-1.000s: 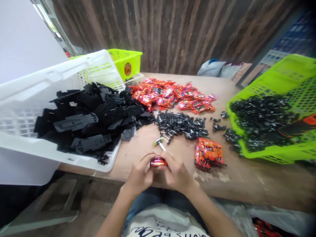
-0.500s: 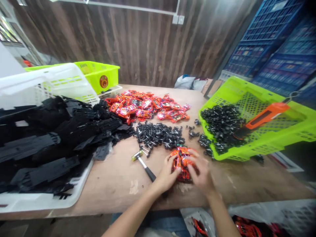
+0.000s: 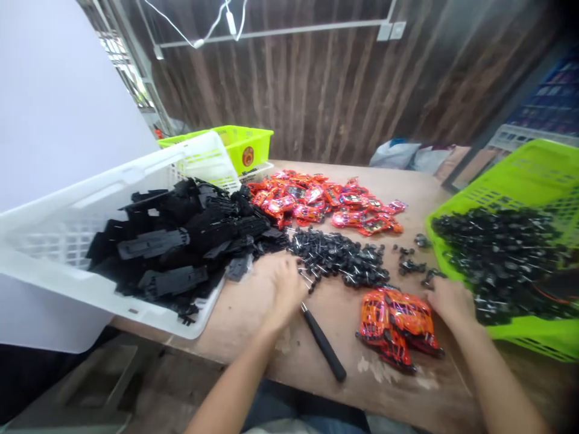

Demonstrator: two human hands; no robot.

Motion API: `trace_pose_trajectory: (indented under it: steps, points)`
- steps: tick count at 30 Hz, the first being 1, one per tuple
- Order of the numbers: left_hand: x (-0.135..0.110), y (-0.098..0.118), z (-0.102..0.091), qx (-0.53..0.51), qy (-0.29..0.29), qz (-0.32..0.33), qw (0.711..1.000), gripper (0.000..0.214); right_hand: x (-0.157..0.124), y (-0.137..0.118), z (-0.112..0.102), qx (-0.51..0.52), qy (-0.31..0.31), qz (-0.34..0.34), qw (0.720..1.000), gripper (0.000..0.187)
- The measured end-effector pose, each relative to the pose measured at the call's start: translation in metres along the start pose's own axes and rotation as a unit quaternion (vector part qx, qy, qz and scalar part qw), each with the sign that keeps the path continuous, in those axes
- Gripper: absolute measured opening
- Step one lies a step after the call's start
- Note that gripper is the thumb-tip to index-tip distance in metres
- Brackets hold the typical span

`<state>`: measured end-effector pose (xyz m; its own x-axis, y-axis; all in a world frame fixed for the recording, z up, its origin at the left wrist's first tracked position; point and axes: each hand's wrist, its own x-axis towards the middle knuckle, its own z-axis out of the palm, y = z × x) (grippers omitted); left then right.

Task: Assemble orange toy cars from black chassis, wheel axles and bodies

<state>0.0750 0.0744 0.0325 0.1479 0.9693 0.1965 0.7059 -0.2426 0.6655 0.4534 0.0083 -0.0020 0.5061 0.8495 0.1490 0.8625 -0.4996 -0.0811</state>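
My left hand (image 3: 284,288) lies on the wooden table (image 3: 253,313), over the head end of a small hammer whose black handle (image 3: 324,345) sticks out toward me. It is between loose black chassis parts (image 3: 237,267) and a heap of black wheels on axles (image 3: 337,258). Its fingers are blurred. My right hand (image 3: 447,299) rests just right of a small pile of orange toy car bodies (image 3: 398,325), its fingertips by a few loose wheels (image 3: 429,278) at the green basket's corner. The fingers are curled away from view.
A tilted white crate (image 3: 58,265) spills black chassis plates (image 3: 181,235) at the left. A green basket (image 3: 534,328) full of wheels stands at the right. More orange car bodies (image 3: 325,202) lie at the back, with another green basket (image 3: 246,147) behind.
Both hands set a car body on the orange pile and then parted: the left moved to the hammer and chassis parts, the right to the wheels by the green basket. The camera swung.
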Motion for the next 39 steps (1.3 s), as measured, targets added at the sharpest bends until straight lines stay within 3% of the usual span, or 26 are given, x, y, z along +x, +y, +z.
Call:
trace_pose_trajectory:
  steps: [2,4,6,8,10,11,12,14,16,19,22,24,27,30,33,35,36,37,39]
  points:
    - [0.023,-0.031,-0.036,0.120,0.126,0.000,0.985,0.048,0.008,0.002,-0.002,0.002,-0.019,0.004,1.000,0.006]
    - [0.042,-0.058,-0.067,0.197,0.199,0.002,0.960,0.047,0.012,0.005,-0.010,0.009,-0.016,0.015,1.000,0.014]
    - [0.056,-0.075,-0.089,0.229,0.206,0.018,0.951,0.035,0.008,0.003,-0.025,0.052,0.036,0.058,0.996,0.025]
    - [0.066,-0.083,-0.104,0.217,0.201,0.051,0.954,0.024,-0.008,-0.012,-0.045,0.160,0.120,0.118,0.973,0.038]
    - [0.069,-0.083,-0.113,0.173,0.230,0.079,0.955,0.020,-0.038,-0.045,-0.063,0.325,0.177,0.128,0.920,0.053]
    - [0.067,-0.081,-0.115,0.145,0.256,0.087,0.952,0.020,-0.058,-0.070,-0.069,0.427,0.181,0.089,0.881,0.058]
    - [0.063,-0.078,-0.115,0.116,0.284,0.094,0.947,0.021,-0.080,-0.098,-0.072,0.503,0.160,0.031,0.849,0.058]
    - [0.048,-0.075,-0.110,0.060,0.318,0.120,0.938,0.021,-0.125,-0.158,-0.068,0.563,0.056,-0.089,0.819,0.048]
    - [0.024,-0.076,-0.099,0.002,0.285,0.171,0.943,0.019,-0.164,-0.212,-0.053,0.532,-0.059,-0.185,0.824,0.035]
    - [-0.021,-0.088,-0.082,-0.083,0.156,0.203,0.963,0.021,-0.201,-0.254,-0.023,0.495,-0.092,-0.279,0.818,0.029]
    - [-0.059,-0.102,-0.070,-0.182,0.067,0.104,0.976,0.021,-0.212,-0.254,-0.004,0.427,-0.066,-0.322,0.843,0.030]
    - [-0.071,-0.106,-0.065,-0.290,0.025,-0.006,0.957,0.023,-0.212,-0.248,0.000,0.371,-0.054,-0.331,0.866,0.030]
    - [-0.070,-0.103,-0.060,-0.434,0.061,-0.175,0.882,0.017,-0.208,-0.246,-0.004,0.311,-0.059,-0.337,0.887,0.028]
    - [-0.056,-0.090,-0.067,-0.541,0.131,-0.280,0.783,0.033,-0.205,-0.251,-0.007,0.285,-0.065,-0.341,0.893,0.018]
    - [-0.046,-0.076,-0.086,-0.666,0.072,-0.353,0.653,0.033,-0.203,-0.253,-0.007,0.330,-0.057,-0.315,0.888,0.017]
    - [-0.047,-0.068,-0.095,-0.705,0.012,-0.377,0.600,0.028,-0.200,-0.251,-0.009,0.385,-0.059,-0.271,0.880,0.019]
    - [-0.049,-0.065,-0.095,-0.701,-0.008,-0.378,0.604,0.027,-0.198,-0.249,-0.012,0.412,-0.062,-0.244,0.876,0.020]
    - [-0.053,-0.062,-0.092,-0.683,-0.018,-0.369,0.630,0.028,-0.196,-0.247,-0.015,0.437,-0.061,-0.216,0.871,0.022]
    - [-0.063,-0.056,-0.079,-0.605,-0.010,-0.327,0.726,0.030,-0.190,-0.245,-0.023,0.476,-0.036,-0.176,0.861,0.026]
